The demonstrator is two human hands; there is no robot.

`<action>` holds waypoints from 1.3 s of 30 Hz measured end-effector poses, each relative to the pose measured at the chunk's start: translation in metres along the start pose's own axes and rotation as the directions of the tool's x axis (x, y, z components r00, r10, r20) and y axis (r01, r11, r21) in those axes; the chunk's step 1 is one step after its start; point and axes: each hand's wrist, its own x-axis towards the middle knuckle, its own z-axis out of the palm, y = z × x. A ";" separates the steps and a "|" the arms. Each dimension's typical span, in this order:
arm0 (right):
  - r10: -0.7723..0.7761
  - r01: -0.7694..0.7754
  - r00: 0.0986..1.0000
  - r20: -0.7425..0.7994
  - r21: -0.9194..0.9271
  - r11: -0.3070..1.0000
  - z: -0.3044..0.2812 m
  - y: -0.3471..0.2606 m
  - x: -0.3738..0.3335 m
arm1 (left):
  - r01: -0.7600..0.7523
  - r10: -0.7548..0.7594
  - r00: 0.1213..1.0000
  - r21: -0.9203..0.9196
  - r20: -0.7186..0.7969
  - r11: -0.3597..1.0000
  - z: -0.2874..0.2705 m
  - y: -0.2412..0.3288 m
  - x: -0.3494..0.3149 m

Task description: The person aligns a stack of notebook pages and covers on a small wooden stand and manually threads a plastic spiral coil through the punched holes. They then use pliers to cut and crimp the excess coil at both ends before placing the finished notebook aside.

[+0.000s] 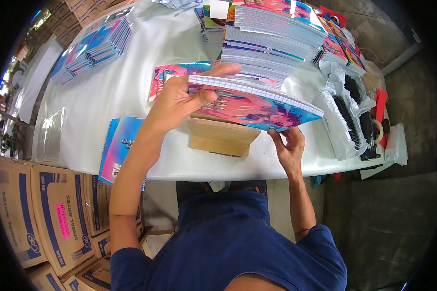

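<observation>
A pink and blue covered notebook [247, 104] is held up over the table, tilted, its squared page edges facing up. My left hand [182, 99] grips its left end, thumb on the cover and fingers behind. At the lower right corner, my right hand [290, 144] pinches the notebook between thumb and fingers. Below it stands a small brown cardboard piece [223, 136] on the white-covered table [175, 160]. Partly behind my left hand lies another pink and blue notebook [162, 80]. Beside my left forearm rest blue-pink spiral notebooks [124, 140].
A tall stack of squared-paper blocks [262, 48] stands at the back. Blue notebook stacks [94, 48] sit far left. On the right are black spiral coils [347, 121] in white wrapping and a tape roll [377, 131]. Cardboard boxes [63, 218] are piled at the lower left.
</observation>
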 end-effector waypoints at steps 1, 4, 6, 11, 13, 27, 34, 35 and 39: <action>0.028 -0.028 1.000 0.000 0.018 0.999 0.001 -0.002 -0.002 | -0.021 0.022 1.000 -0.014 0.009 1.000 0.000 -0.004 0.001; 0.053 -0.051 0.998 -0.028 0.054 0.997 0.004 0.005 -0.007 | 0.042 -0.045 0.996 0.038 0.082 0.998 0.001 -0.004 0.002; 0.083 -0.080 0.995 -0.047 0.069 0.994 0.006 0.021 -0.012 | 0.128 -0.133 0.988 0.066 0.082 0.990 0.001 -0.009 -0.005; 0.106 -0.045 0.955 0.276 -0.219 0.975 0.006 0.038 -0.020 | 0.255 -0.248 0.943 0.000 -0.223 0.967 0.005 -0.074 -0.063; 0.169 -0.143 0.956 0.240 -0.120 0.982 0.014 0.020 -0.024 | 0.230 -0.261 0.916 -0.136 -0.303 0.964 0.013 -0.087 -0.081; 0.115 -0.207 0.977 -0.181 -0.938 0.278 -0.236 0.145 0.143 | 0.213 -0.122 0.789 0.082 -0.603 0.974 -0.008 -0.058 -0.086; 0.173 -0.042 0.985 0.009 -0.957 0.287 -0.250 0.172 0.153 | 0.221 -0.133 0.766 0.062 -0.628 0.973 -0.002 -0.044 -0.088; 0.142 -0.077 0.989 -0.037 -0.955 0.286 -0.250 0.172 0.149 | 0.217 -0.129 0.763 0.063 -0.633 0.974 -0.002 -0.042 -0.086; 0.051 -0.094 0.995 -0.083 -0.958 0.272 -0.248 0.150 0.148 | 0.209 -0.074 0.746 0.128 -0.662 0.970 0.001 -0.022 -0.077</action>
